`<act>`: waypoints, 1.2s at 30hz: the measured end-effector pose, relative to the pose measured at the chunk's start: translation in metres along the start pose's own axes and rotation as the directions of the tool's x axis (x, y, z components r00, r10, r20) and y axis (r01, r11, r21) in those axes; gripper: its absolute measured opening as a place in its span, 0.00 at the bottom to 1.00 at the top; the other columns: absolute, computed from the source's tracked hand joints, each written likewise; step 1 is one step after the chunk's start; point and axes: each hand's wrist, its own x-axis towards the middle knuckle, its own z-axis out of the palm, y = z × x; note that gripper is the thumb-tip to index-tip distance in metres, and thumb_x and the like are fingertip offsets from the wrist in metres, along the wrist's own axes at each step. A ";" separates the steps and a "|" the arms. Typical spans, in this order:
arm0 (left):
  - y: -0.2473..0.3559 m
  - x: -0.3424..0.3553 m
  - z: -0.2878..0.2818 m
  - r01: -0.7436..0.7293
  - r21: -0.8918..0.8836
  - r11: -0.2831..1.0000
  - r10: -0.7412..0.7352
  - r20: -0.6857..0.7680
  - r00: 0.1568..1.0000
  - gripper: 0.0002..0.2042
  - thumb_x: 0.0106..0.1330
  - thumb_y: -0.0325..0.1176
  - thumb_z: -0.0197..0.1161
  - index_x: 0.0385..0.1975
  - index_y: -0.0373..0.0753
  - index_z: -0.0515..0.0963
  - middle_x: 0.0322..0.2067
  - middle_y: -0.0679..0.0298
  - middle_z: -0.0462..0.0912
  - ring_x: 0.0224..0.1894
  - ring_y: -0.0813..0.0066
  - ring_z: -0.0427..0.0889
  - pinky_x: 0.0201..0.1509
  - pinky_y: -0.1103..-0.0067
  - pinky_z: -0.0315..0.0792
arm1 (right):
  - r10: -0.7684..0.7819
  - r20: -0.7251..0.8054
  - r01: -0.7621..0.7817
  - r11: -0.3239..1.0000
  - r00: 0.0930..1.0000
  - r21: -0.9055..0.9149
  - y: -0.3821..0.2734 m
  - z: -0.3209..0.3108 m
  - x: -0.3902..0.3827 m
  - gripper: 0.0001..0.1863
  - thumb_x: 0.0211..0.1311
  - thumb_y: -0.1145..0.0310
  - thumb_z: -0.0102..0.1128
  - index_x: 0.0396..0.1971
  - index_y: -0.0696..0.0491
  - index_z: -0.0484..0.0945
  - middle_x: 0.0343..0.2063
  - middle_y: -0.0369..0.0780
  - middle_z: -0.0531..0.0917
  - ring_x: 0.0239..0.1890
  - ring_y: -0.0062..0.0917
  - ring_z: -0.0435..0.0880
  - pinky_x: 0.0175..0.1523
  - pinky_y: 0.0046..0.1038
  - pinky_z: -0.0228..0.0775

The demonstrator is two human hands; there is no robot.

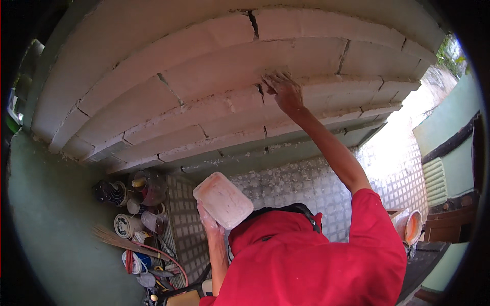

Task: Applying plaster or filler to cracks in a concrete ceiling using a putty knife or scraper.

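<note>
My right hand reaches up to the stepped white block surface, beside a dark vertical crack between blocks. Its fingers are bent together against a greyish smeared patch; anything within them is too indistinct to make out. My left hand grips a rectangular, pale container with white and pinkish residue, held low below the blocks and left of my right arm.
Buckets, tubs, a straw broom and a pink hose crowd along the green wall at left. A checkered tile floor lies below. At right stand an orange-lined bucket, a dark ledge and wooden furniture.
</note>
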 end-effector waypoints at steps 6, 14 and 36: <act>0.006 -0.014 0.002 0.048 -0.019 0.999 -0.048 -0.016 0.999 0.31 0.69 0.55 0.44 0.64 0.38 0.60 0.60 0.57 0.69 0.60 0.60 0.71 0.63 0.65 0.68 | -0.014 -0.205 0.003 0.999 0.979 -0.052 -0.008 -0.027 0.064 0.21 0.51 0.70 0.63 0.49 0.48 0.79 0.49 0.37 0.80 0.54 0.39 0.76 0.61 0.39 0.65; 0.010 -0.024 0.006 0.041 -0.023 0.999 -0.041 0.005 0.999 0.31 0.69 0.55 0.41 0.64 0.38 0.60 0.60 0.56 0.69 0.60 0.59 0.71 0.63 0.64 0.68 | -0.054 -0.073 0.049 0.996 0.996 -0.069 -0.006 0.000 0.013 0.21 0.47 0.71 0.65 0.46 0.49 0.79 0.47 0.37 0.80 0.55 0.39 0.75 0.60 0.38 0.67; 0.025 -0.025 -0.017 0.014 -0.021 1.000 -0.016 -0.057 0.998 0.30 0.70 0.55 0.39 0.64 0.39 0.62 0.59 0.56 0.71 0.58 0.57 0.73 0.61 0.62 0.70 | -0.148 -0.257 0.123 0.986 0.955 -0.112 -0.056 0.036 0.051 0.26 0.47 0.68 0.65 0.51 0.50 0.77 0.53 0.36 0.78 0.60 0.39 0.70 0.65 0.40 0.60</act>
